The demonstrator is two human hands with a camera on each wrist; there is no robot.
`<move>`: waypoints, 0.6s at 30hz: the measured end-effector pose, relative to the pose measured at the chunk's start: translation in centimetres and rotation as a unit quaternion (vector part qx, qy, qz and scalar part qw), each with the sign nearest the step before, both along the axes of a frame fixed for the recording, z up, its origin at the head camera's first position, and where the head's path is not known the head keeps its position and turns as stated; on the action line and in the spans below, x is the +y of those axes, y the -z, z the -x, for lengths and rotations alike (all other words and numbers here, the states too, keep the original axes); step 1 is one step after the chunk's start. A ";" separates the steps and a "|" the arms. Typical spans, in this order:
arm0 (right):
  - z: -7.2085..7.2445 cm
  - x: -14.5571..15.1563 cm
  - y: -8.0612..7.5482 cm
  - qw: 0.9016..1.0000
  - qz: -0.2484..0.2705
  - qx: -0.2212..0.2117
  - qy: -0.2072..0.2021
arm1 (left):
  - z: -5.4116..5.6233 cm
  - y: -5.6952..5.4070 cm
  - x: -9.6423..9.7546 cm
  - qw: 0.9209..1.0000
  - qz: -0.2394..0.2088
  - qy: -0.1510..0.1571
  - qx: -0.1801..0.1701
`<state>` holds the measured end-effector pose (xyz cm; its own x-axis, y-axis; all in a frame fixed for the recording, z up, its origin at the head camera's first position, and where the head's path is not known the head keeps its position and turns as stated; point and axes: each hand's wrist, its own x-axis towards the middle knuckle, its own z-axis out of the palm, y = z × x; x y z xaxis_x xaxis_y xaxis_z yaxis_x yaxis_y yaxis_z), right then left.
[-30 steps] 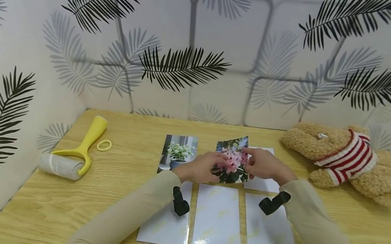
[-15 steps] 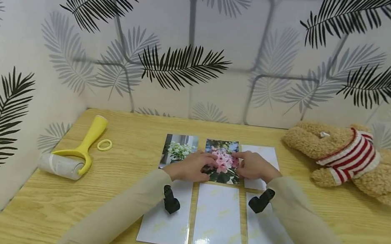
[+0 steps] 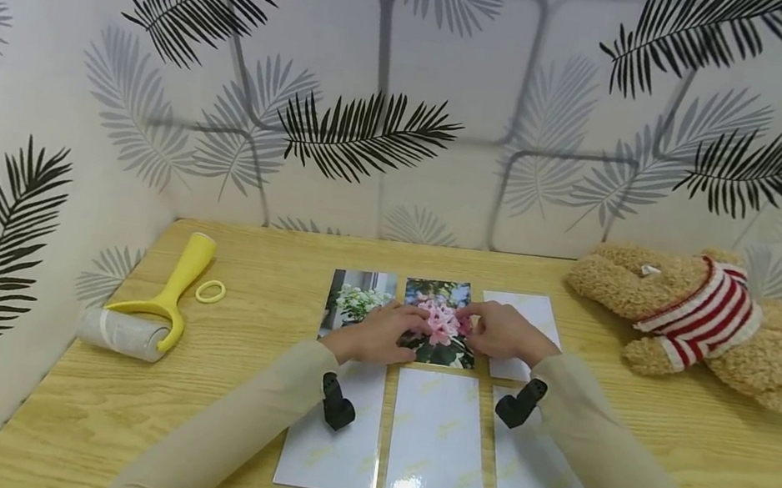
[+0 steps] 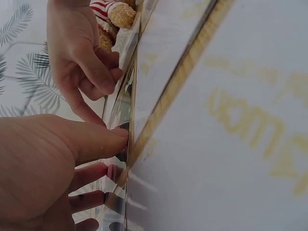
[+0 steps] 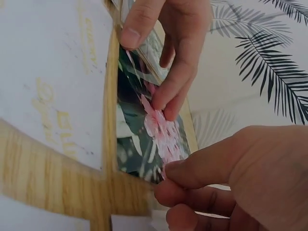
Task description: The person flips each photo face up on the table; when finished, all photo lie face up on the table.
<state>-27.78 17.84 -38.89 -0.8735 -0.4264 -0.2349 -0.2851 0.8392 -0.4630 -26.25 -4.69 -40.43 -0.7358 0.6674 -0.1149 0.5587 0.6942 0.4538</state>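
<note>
A glossy photo of pink flowers [image 3: 442, 328] lies in the middle of the back row on the wooden table. My left hand [image 3: 381, 334] rests its spread fingers on the photo's left part, thumb near the front edge. At the right edge, my right hand [image 3: 505, 332] pinches the photo between thumb and index finger; the right wrist view shows these fingertips [image 5: 174, 169] close beside the pink petals. A photo of a potted white-flowered plant [image 3: 356, 294] lies to the left, partly covered by my left hand. To the right is a white sheet [image 3: 516, 370], partly under my right hand.
Several white cards, including a middle one [image 3: 439, 441], form the front row under my forearms. A yellow-handled lint roller [image 3: 167, 295] and a yellow ring [image 3: 210, 291] lie at left. A teddy bear [image 3: 698, 319] in a striped sweater lies at back right, near the patterned wall.
The flower photo, raised and tilted a second ago, came down flat and then slid slightly left, closer to the plant photo. Both hands moved left with it.
</note>
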 end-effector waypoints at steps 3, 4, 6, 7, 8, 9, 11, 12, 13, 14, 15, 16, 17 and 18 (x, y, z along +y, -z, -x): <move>-0.1 0.8 -0.1 1.000 0.011 0.012 -0.004 | -0.1 -0.1 0.0 1.000 0.001 -0.006 0.002; -0.1 1.3 -0.2 1.000 0.015 0.017 -0.004 | -0.1 -0.2 0.1 1.000 -0.001 -0.008 0.002; -0.1 2.3 -0.2 0.999 0.029 0.021 -0.001 | -0.1 -0.2 0.1 1.000 -0.004 -0.010 0.003; -0.2 2.9 -0.2 0.999 0.040 0.019 0.006 | 0.0 -0.2 0.2 1.000 -0.009 -0.010 0.003; -0.3 3.5 -0.2 0.998 0.053 0.016 0.015 | 0.0 -0.2 0.2 1.000 -0.013 -0.009 0.003; -0.4 4.2 -0.3 0.997 0.066 0.012 0.028 | 0.0 -0.1 0.3 1.000 -0.018 -0.007 0.004; -0.7 5.5 -0.4 0.994 0.096 0.004 0.054 | 0.0 0.0 0.4 0.999 -0.037 -0.003 0.008; -0.9 6.1 -0.4 0.992 0.110 0.000 0.066 | 0.0 0.1 0.5 0.999 -0.046 -0.001 0.009; -1.0 6.7 -0.5 0.990 0.124 -0.003 0.075 | -0.1 0.2 0.6 0.998 -0.057 0.000 0.010; -1.2 7.2 -0.6 0.988 0.132 -0.003 0.080 | -0.1 0.2 0.7 0.998 -0.069 0.001 0.012; -1.3 7.7 -0.6 0.987 0.138 -0.002 0.083 | -0.1 0.3 0.9 0.996 -0.083 0.003 0.016; -1.5 8.1 -0.6 0.986 0.141 0.002 0.086 | -0.2 0.2 1.1 0.995 -0.097 0.005 0.018; -1.6 8.5 -0.6 0.986 0.144 0.007 0.088 | -0.2 0.2 1.4 0.994 -0.109 0.007 0.020; -1.7 9.0 -0.6 0.985 0.142 0.013 0.093 | -0.1 0.1 1.7 0.993 -0.115 0.009 0.023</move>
<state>-26.04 26.79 -38.34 -0.9468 -0.3044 -0.1046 -0.1548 0.7155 -0.6812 -26.11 -2.98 -40.52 -0.7242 0.6855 0.0756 0.5939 0.5641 0.5737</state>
